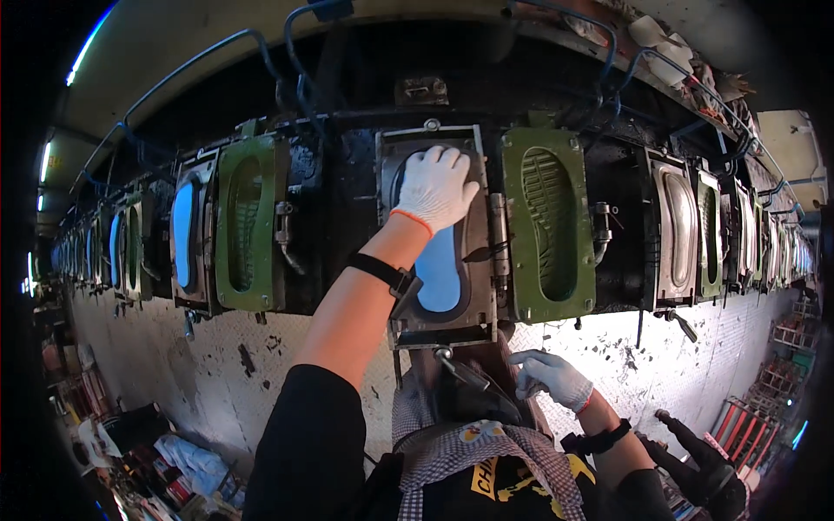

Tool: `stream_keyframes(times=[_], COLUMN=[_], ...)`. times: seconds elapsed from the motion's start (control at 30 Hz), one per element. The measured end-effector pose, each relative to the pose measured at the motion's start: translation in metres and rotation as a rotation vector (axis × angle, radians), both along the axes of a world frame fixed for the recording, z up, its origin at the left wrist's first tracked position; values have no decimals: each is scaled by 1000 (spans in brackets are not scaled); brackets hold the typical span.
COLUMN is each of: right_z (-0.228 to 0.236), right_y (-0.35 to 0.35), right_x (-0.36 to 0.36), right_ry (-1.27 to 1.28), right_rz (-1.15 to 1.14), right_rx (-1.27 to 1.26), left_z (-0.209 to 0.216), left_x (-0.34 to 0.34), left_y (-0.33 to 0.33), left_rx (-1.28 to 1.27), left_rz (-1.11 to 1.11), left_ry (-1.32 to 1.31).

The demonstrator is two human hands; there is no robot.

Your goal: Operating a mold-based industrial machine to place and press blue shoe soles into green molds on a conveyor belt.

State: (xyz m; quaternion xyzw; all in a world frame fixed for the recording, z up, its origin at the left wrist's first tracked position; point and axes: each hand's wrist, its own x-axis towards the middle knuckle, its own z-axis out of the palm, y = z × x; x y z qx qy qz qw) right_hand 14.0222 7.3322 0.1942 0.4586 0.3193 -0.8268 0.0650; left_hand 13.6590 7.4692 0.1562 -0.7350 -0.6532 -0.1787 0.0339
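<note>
My left hand (433, 189), in a white knit glove with an orange cuff edge, presses flat with fingers extended on the toe end of a blue shoe insole (437, 276). The insole lies in a dark sole shape on an open metal mould plate (473, 300). Its heel part shows below my wrist; the toe is mostly hidden by the glove. My right hand (554, 379), also gloved, hovers lower right, index finger stretched and other fingers loosely bent, with nothing seen in it. Near it, a metal lever handle (466, 373) hangs from the mould's front edge.
Beside the plate, a green mould half (549, 226) has a treaded sole cavity; another green half (247, 227) stands left. Further left lies another blue insole (182, 234). A silver foot-shaped mould (678, 226) is at right. Bent blue pipes (200, 56) run above; metal flooring (625, 343) lies below.
</note>
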Motion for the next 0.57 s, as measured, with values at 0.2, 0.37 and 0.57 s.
stream_keyframes(times=[0.2,0.37,0.57], right_z=[-2,-10,-17], right_y=[6,8,19], right_x=[34,58,85], right_ry=[-47,-59,-125], right_rz=[-169,-198,-258], right_rx=[14,-9,41], left_z=[11,9,42], left_x=[-4,-4,-89], left_y=[10,7,-23], left_rx=[-183,-244,-125], left_rz=[13,76,301], left_ry=[94,51,-620])
